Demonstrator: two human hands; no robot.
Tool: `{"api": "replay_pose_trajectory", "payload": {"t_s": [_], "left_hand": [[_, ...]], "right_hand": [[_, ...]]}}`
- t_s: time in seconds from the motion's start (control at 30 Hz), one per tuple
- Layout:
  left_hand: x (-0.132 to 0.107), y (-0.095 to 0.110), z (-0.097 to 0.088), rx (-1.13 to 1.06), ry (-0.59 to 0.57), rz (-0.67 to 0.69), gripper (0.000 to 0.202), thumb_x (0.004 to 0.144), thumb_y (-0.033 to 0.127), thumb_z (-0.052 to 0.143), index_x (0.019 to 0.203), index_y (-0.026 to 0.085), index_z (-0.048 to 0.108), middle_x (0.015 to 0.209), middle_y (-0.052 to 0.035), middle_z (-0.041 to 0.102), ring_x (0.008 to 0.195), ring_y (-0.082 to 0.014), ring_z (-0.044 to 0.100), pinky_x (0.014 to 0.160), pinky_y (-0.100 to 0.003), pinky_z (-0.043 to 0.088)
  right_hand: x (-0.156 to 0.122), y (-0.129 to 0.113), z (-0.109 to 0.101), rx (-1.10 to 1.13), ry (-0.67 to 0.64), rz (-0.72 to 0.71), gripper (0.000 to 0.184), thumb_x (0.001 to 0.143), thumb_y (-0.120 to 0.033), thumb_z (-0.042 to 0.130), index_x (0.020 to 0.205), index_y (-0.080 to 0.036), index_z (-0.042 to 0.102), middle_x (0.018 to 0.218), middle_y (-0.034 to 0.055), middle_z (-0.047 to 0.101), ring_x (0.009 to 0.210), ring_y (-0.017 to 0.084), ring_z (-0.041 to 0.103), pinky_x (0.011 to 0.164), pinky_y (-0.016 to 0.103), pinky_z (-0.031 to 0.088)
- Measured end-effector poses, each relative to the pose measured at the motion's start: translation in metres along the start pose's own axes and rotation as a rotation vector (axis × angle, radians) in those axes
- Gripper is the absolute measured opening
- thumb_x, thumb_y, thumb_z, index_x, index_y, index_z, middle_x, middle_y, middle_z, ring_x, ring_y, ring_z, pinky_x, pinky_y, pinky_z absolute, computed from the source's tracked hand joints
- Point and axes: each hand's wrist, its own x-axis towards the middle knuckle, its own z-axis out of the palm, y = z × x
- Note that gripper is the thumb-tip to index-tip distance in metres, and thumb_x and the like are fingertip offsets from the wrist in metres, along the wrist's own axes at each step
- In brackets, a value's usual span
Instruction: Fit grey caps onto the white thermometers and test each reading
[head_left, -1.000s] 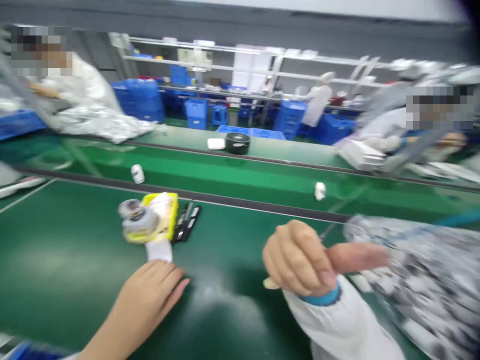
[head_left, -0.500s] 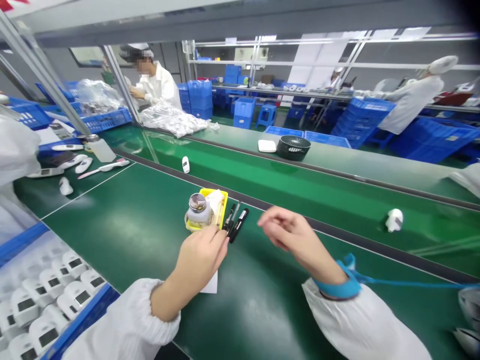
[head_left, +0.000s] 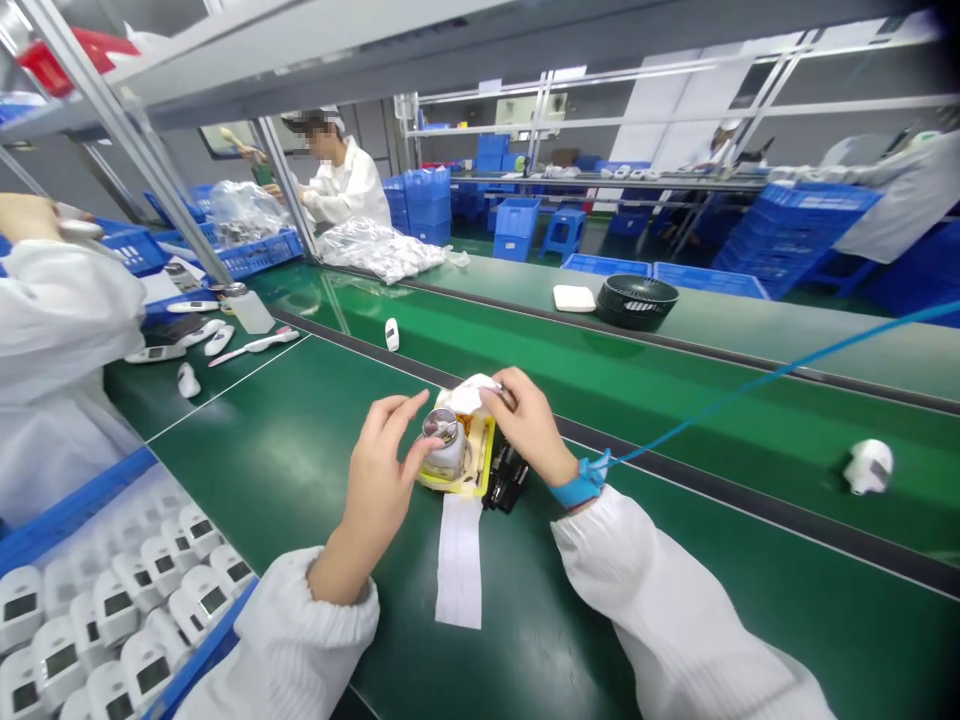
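Note:
A small yellow tray (head_left: 478, 472) sits on the green bench and holds a clear bottle with a metal top (head_left: 446, 447) and a wad of white cloth (head_left: 469, 395). My left hand (head_left: 382, 470) is beside the bottle, its thumb touching the bottle's side and the other fingers spread above. My right hand (head_left: 529, 425) pinches the white cloth over the tray's far end. Black pens (head_left: 506, 482) lie against the tray's right side, partly under my right wrist. A white paper strip (head_left: 459, 560) lies just in front of the tray. A blue wrist strap (head_left: 581, 488) is on my right wrist.
A blue crate of white devices (head_left: 112, 610) is at my lower left. A green conveyor (head_left: 675, 400) carries two white parts (head_left: 868, 466). A black fan (head_left: 637, 300) stands beyond it. Another person's sleeve (head_left: 60, 340) is at left, and more workers are farther off.
The view has swung left and steadied. Both my hands moved onto the yellow tray: the left came up to the bottle, the right took hold of the white cloth. The paper strip now lies uncovered.

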Motion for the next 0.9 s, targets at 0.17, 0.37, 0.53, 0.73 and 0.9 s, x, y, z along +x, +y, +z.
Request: {"api": "replay_pose_trajectory", "payload": {"t_s": [0.17, 0.37, 0.53, 0.73, 0.9], "left_hand": [[0.018, -0.018, 0.003, -0.222, -0.049, 0.021, 0.013, 0.094, 0.025, 0.065, 0.094, 0.024, 0.078, 0.109, -0.0050, 0.069, 0.106, -0.0210, 0.067, 0.093, -0.033, 0.057], [0.011, -0.021, 0.003, -0.342, 0.022, -0.064, 0.019, 0.090, 0.033, 0.071, 0.105, 0.027, 0.080, 0.113, -0.0064, 0.069, 0.109, -0.0230, 0.066, 0.095, -0.035, 0.056], [-0.003, -0.029, 0.016, -0.416, 0.352, -0.256, 0.031, 0.103, 0.040, 0.049, 0.114, 0.020, 0.070, 0.108, -0.0083, 0.067, 0.094, -0.0178, 0.067, 0.084, -0.032, 0.055], [-0.015, -0.059, 0.037, -0.528, 0.487, -0.447, 0.034, 0.099, 0.045, 0.058, 0.114, 0.015, 0.064, 0.093, -0.0033, 0.065, 0.081, -0.0165, 0.065, 0.072, -0.032, 0.053], [-0.020, -0.069, 0.045, -0.615, 0.458, -0.549, 0.034, 0.099, 0.045, 0.060, 0.114, 0.015, 0.064, 0.091, -0.0026, 0.066, 0.076, -0.0159, 0.064, 0.068, -0.032, 0.055]], "right_hand": [[-0.001, -0.031, -0.005, 0.080, -0.188, -0.134, 0.008, 0.090, -0.022, 0.057, 0.096, -0.019, 0.061, 0.085, -0.0011, 0.060, 0.075, 0.013, 0.055, 0.068, 0.024, 0.041], [-0.003, -0.047, 0.000, -0.055, -0.331, -0.199, 0.012, 0.085, -0.009, 0.063, 0.080, -0.017, 0.071, 0.079, -0.0013, 0.051, 0.073, 0.012, 0.049, 0.067, 0.024, 0.032], [0.003, -0.057, -0.003, -0.138, -0.379, -0.204, 0.013, 0.086, -0.008, 0.066, 0.077, -0.015, 0.071, 0.083, -0.0006, 0.052, 0.072, 0.011, 0.049, 0.065, 0.024, 0.030], [0.005, -0.066, -0.004, -0.231, -0.422, -0.213, 0.013, 0.089, -0.010, 0.067, 0.078, -0.016, 0.071, 0.086, 0.0001, 0.054, 0.075, 0.011, 0.050, 0.065, 0.024, 0.030], [0.003, -0.073, -0.005, -0.308, -0.422, -0.205, 0.013, 0.093, -0.014, 0.065, 0.082, -0.016, 0.073, 0.091, 0.0012, 0.056, 0.077, 0.012, 0.050, 0.065, 0.024, 0.030]]}}
